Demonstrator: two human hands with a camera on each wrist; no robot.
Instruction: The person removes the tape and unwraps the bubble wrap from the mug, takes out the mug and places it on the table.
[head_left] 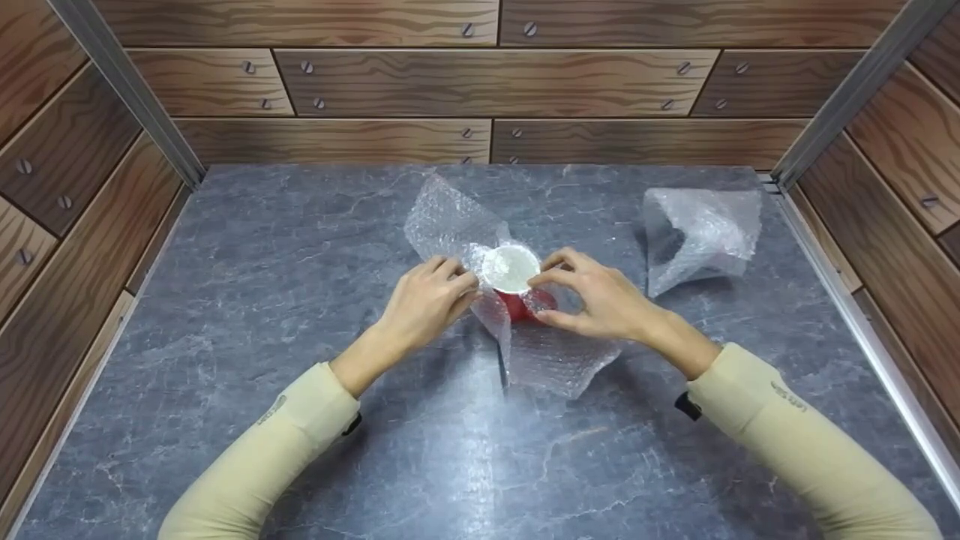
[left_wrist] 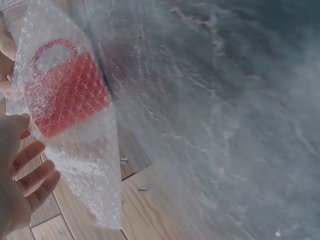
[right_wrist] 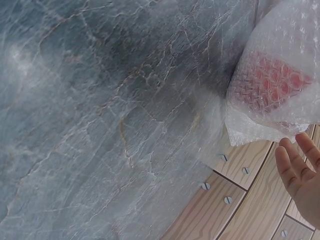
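Observation:
A red mug (head_left: 514,306) with a pale inside stands on the table, its open top facing up. Bubble wrap (head_left: 559,360) lies loosely around it, one corner spreading to the back left and another toward the front. Through the film, the mug's red side and looped handle show in the left wrist view. My left hand (head_left: 431,300) holds the wrap at the mug's left, thumb against the film and the other fingers loosely bent. At the right side, my right hand (head_left: 600,296) has its thumb and index finger at the wrap's edge, close to the rim and handle.
Another crumpled piece of bubble wrap (head_left: 705,232) sits at the back right, with a faint pinkish tint inside. The grey marbled table (head_left: 300,247) is bordered by wood-patterned walls (head_left: 495,82) and metal rails (head_left: 862,300).

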